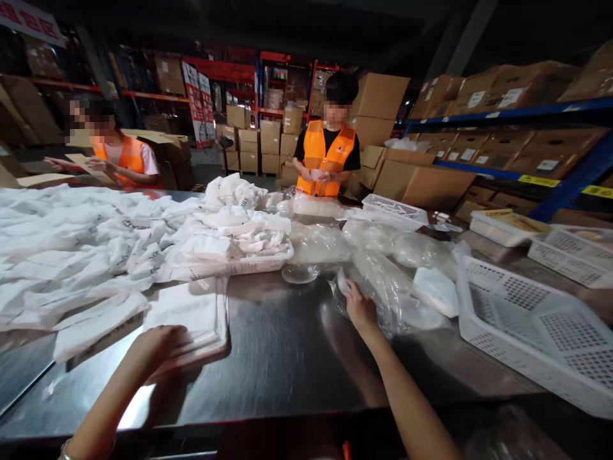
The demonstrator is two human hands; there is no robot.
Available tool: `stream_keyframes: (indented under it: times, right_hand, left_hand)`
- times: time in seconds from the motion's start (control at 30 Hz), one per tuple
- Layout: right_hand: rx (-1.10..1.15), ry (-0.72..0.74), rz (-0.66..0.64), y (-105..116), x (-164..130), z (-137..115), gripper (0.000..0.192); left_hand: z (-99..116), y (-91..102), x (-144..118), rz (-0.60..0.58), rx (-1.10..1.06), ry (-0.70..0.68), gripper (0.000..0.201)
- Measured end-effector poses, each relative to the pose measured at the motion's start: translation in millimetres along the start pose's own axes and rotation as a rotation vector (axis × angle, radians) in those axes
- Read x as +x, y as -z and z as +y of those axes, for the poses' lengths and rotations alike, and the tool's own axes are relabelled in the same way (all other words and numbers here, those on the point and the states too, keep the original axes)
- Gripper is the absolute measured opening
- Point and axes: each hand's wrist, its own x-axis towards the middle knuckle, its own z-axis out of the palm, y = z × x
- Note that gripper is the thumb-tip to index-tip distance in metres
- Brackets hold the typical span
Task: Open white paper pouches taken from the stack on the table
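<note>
White stack (196,305) lies on steel table (272,364) at eight o'clock; left hand (157,345) rests on it, cannot tell whether fingers close on it. Right hand (361,309), between four and five o'clock, pinches small clear piece (341,281) between thumb and fingers, just beside clear plastic bags (380,278). Heaped white packets (96,239) at nine. White basket (520,367) between three and four. Person in orange vest (325,153) near one.

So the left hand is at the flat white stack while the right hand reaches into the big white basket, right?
Not quite: the right hand is at the clear plastic, outside the big white basket, as the head view shows. The left hand is indeed at the flat white stack.
</note>
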Motion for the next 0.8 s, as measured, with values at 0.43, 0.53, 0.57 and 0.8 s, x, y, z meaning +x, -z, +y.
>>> stream_keyframes:
  times: [0.43, 0.53, 0.57, 0.8]
  right_hand:
    - [-0.29, -0.3, -0.021, 23, 2, 78, 0.026]
    - [-0.238, -0.265, -0.012, 27, 1, 82, 0.022]
    - [-0.219, -0.253, 0.0, 29, 0, 83, 0.023]
    - [-0.175, -0.157, 0.259, 40, 10, 53, 0.039]
  left_hand:
    - [20, 10.9, -11, 0.72, 0.386, 0.125, 0.041]
    - [30, 9.6, -9, 0.784, 0.318, 0.154, 0.042]
    - [31, 6.6, -8, 0.743, 0.298, 0.134, 0.044]
    - [16, -12.8, -11, 0.767, 0.126, 0.088, 0.037]
